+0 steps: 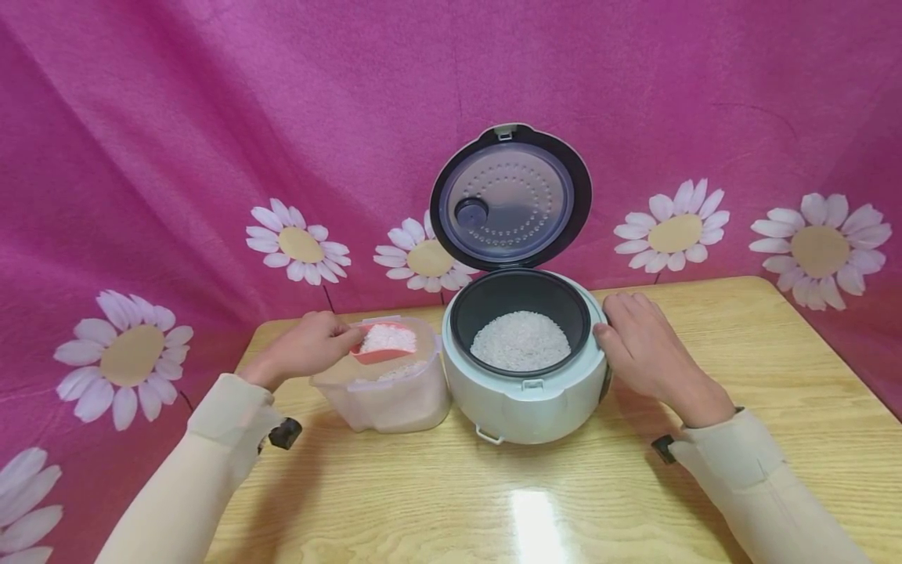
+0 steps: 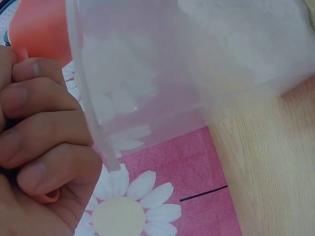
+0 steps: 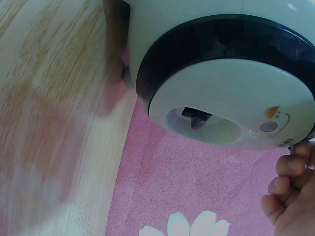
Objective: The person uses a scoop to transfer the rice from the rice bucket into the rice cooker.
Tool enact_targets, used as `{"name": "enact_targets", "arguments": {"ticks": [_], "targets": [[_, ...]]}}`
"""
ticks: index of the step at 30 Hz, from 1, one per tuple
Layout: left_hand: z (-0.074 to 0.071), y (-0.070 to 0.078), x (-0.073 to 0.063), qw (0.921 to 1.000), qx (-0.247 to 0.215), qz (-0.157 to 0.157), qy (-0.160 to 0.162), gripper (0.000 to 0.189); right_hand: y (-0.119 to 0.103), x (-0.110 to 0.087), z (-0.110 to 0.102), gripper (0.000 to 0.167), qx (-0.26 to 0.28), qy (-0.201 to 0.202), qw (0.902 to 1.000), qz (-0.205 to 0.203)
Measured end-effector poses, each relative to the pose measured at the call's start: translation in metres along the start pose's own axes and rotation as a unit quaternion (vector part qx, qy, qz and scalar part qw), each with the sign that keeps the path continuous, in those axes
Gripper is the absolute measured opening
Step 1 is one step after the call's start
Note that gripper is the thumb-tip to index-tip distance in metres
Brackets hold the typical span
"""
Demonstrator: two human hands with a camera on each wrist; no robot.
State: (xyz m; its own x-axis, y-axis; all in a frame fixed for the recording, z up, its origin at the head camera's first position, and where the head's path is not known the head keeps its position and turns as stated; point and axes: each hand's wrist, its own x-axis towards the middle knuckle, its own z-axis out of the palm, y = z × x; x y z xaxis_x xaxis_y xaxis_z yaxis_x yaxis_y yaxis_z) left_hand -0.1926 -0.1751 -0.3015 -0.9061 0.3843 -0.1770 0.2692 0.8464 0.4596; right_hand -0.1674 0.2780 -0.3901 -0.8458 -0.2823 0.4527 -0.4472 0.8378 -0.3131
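My left hand point(image 1: 313, 345) grips the handle of a coral-red scoop point(image 1: 380, 356) heaped with white rice point(image 1: 389, 338). The scoop is over the open top of a translucent plastic container point(image 1: 398, 407), which has more rice inside. In the left wrist view, curled fingers wrap the handle beside the container wall point(image 2: 142, 64). A pale green rice cooker point(image 1: 521, 411) stands right of the container with its lid point(image 1: 510, 196) raised. A mound of rice point(image 1: 521, 341) lies in its dark inner pot. On the cooker's right rim, my right hand point(image 1: 644, 345) holds the edge, fingers bent.
Both vessels stand side by side on a light wooden table point(image 1: 395, 501). Behind it hangs a magenta cloth point(image 1: 338, 94) with white daisies, close to the raised lid. The cooker's side panel shows a recessed switch point(image 3: 199, 120).
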Motion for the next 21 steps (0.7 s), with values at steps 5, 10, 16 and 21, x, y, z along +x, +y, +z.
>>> {"name": "enact_targets", "arguments": {"ticks": [5, 10, 16, 21], "targets": [[-0.003, -0.001, -0.001, 0.9999, -0.006, -0.011, 0.006, 0.046, -0.001, 0.000, -0.002, 0.013, 0.000, -0.007, 1.0000, 0.006], [-0.006, 0.002, 0.001, 0.9997, -0.014, -0.007, 0.018, 0.047, 0.000, -0.001, 0.000, 0.012, 0.001, -0.003, 1.0000, 0.004], [-0.011, 0.010, 0.005, 0.9993, -0.007, -0.009, 0.035, 0.049, 0.001, -0.001, 0.001, 0.011, 0.002, 0.008, 1.0000, -0.005], [-0.014, 0.017, 0.010, 0.9995, -0.001, -0.001, 0.033, 0.052, 0.001, -0.001, 0.001, 0.011, 0.002, 0.009, 0.9999, -0.006]]}}
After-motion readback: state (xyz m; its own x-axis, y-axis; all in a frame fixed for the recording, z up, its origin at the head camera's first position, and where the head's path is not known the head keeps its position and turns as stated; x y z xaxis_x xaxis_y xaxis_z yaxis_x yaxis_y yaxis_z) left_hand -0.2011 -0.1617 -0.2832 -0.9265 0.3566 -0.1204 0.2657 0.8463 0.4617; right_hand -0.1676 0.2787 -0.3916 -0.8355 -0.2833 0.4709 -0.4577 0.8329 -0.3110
